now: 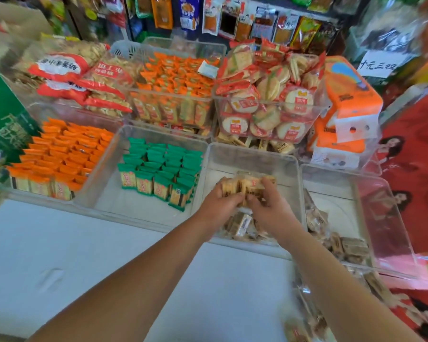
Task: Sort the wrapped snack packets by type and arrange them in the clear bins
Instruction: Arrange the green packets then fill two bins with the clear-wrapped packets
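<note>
Both hands are inside the third clear bin (252, 154) of the front row. The left hand (216, 202) and right hand (272, 211) squeeze a row of tan packets (248, 185) between them, fingers curled round its ends. We read that as a way to hold the row aligned so it goes in standing, like the green packets (158, 169) and orange packets (62, 154) in the bins to the left. Some loose packets (241, 225) of the same tan kind lie under the wrists. Wrappers look like glossy, crinkly film over flat rectangular bars. The bins are rigid see-through plastic with rounded corners. The white desk (84, 255) looks smooth.
</note>
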A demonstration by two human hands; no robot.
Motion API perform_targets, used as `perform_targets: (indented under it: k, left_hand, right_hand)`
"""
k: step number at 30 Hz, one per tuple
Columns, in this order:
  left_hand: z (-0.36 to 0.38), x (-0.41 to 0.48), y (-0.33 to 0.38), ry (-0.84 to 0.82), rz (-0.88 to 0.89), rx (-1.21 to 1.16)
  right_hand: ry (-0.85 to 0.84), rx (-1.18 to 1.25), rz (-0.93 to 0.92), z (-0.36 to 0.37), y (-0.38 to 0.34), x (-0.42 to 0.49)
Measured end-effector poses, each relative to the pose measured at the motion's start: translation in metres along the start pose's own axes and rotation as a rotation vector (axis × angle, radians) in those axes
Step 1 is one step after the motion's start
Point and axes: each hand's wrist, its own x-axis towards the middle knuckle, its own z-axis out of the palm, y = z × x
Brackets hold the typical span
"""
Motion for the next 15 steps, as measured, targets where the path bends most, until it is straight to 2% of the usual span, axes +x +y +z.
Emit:
perform_targets:
  k: [7,9,12,15]
  left_hand:
    - [-0.013,0.017,-0.028,-0.029,-0.059,0.249]
    - [-0.008,0.01,-0.033,-0.01,-0.013,0.299]
    - [0.007,-0.007,-0.042,0.117,0.088,0.388]
    - [0.028,-0.032,-0.052,0.105,0.183,0.42]
  right_hand:
    - [0.062,-0.077,0.025,-0.025,0.042,0.002]
    - [0.064,-0.122,0.026,-0.028,0.055,-0.012]
    - [0.06,-0.293,-0.038,-0.031,0.075,-0.044]
    - [0.042,-0.394,-0.021,-0.036,0.1,-0.079]
